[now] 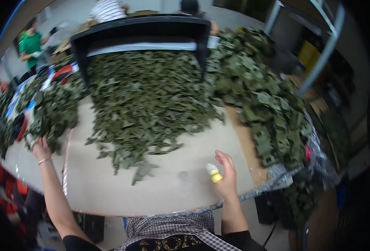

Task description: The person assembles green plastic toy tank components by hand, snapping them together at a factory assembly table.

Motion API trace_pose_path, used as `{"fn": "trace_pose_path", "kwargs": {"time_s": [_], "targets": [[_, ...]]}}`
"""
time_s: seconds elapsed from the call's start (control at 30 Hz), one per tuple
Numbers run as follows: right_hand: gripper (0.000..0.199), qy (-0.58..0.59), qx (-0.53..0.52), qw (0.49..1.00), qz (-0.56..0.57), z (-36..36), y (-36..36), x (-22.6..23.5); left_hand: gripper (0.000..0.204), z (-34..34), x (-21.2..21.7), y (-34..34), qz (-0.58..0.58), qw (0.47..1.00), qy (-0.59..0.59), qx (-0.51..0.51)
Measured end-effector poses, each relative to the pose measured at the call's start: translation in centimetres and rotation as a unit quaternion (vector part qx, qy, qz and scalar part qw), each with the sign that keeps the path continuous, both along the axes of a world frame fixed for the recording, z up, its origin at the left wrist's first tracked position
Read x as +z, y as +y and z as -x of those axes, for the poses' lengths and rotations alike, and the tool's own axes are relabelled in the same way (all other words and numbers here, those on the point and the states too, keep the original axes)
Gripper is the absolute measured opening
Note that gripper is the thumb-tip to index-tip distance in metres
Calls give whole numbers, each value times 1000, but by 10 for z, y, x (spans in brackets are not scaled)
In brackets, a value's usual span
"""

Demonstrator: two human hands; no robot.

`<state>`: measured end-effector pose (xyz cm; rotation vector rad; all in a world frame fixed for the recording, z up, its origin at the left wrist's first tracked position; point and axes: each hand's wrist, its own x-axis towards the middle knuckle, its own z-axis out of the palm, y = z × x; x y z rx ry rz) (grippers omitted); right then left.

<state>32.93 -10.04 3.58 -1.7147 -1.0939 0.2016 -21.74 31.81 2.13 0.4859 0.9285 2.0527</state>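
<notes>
My left hand (41,149) reaches to the near edge of the left pile of dark green, leaf-shaped flat pieces (57,117). Its fingers look apart, one of them in a white covering; blur hides whether they touch a piece. Above the pale board near the table's front, my right hand (226,175) is held open and empty. A white and yellow wrap (214,172) covers its thumb. Between my hands, a broad heap of the same green pieces (147,96) spreads toward me, with a few loose ones (143,170) at its near tip.
A black frame (141,23) stands over the heap's far end. More green pieces (273,113) are piled at the right, beside a metal post (319,58). Red and black items (20,126) lie at the left. A person in green (30,47) stands far left; others are behind the frame.
</notes>
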Motion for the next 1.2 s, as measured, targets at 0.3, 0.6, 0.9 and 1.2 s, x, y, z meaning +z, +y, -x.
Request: {"fn": "trace_pose_path", "kwargs": {"time_s": [0.3,0.6,0.9,1.2], "targets": [[74,-336,-485,806,48,-102,-86,9,53,-146,-42,-149,83,956,136,-246],[60,-321,-474,820,6,-149,-83,7,38,-198,-14,-237,60,928,218,-297],[25,223,-237,860,-392,-81,-59,-5,31,-301,-3,-312,22,822,234,-520],[32,575,226,750,-235,41,-31,-50,62,-365,-25,-324,136,773,-166,-597]]}}
